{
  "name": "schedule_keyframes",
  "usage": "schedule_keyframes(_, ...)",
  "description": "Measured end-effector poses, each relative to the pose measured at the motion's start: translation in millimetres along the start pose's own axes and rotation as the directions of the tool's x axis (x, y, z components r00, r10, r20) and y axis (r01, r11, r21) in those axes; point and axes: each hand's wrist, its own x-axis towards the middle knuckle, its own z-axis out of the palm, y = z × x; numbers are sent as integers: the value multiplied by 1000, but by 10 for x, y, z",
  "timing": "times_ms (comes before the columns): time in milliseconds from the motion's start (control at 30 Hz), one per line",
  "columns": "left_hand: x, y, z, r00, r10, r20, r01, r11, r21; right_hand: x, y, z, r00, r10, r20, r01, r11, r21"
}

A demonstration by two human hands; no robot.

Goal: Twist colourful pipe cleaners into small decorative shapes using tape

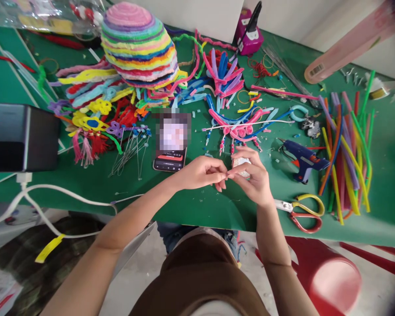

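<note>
A black box (pixel 23 137) sat at the table's (pixel 197 206) left edge, a phone (pixel 171 151) nearer centre. The left hand (pixel 200 172) was pinched narrow on something too small to identify. The right hand (pixel 254 177) cupped a small white piece (pixel 241 163), fingertips meeting the left's. A glue gun (pixel 303 159) and scissors (pixel 301 210) lay right. Judgement: a steady pinch close to the piece would serve best.

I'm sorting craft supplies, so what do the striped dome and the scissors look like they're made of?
The striped dome looks like fuzzy pipe cleaners coiled in coloured rings, matte and soft. The scissors show shiny metal blades with smooth yellow and red handles, probably plastic.
</note>
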Motion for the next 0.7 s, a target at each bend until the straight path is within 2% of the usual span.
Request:
schedule_keyframes(67, -12, 13, -11, 1000, -9, 1, 9, 1000, -5, -11, 15, -11, 999, 20, -35, -19, 999, 27)
schedule_keyframes(133, -28, 34, -31, 1000, -19, 16, 19, 1000, -3, -25, 51, -31, 986, 62, -157, -50, 996, 76)
schedule_keyframes(233, -51, 58, -80, 998, -29, 56, 28, 1000, 8, -37, 132, -66, 926, 149, -348, -98, 982, 161)
schedule_keyframes(333, -61, 66, -140, 993, -47, 108, 44, 999, 23, -35, 198, -87, 872, 217, -439, -122, 965, 234)
schedule_keyframes(400, -65, 72, -179, 988, -65, 139, 60, 997, 38, -32, 217, -90, 854, 226, -469, -119, 962, 248)
schedule_keyframes(467, -70, 86, -210, 983, -91, 157, 83, 995, 58, -34, 214, -87, 859, 218, -463, -118, 965, 235)
schedule_keyframes(533, -78, 106, -224, 980, -117, 160, 104, 991, 88, -38, 192, -78, 890, 200, -409, -126, 972, 200)
schedule_keyframes(633, -79, 118, -205, 986, -105, 132, 90, 989, 118, -33, 125, -46, 964, 135, -231, -109, 987, 120)
schedule_keyframes(700, -64, 104, -174, 991, -70, 114, 54, 989, 136, -20, 72, -23, 993, 81, -86, -75, 994, 75)
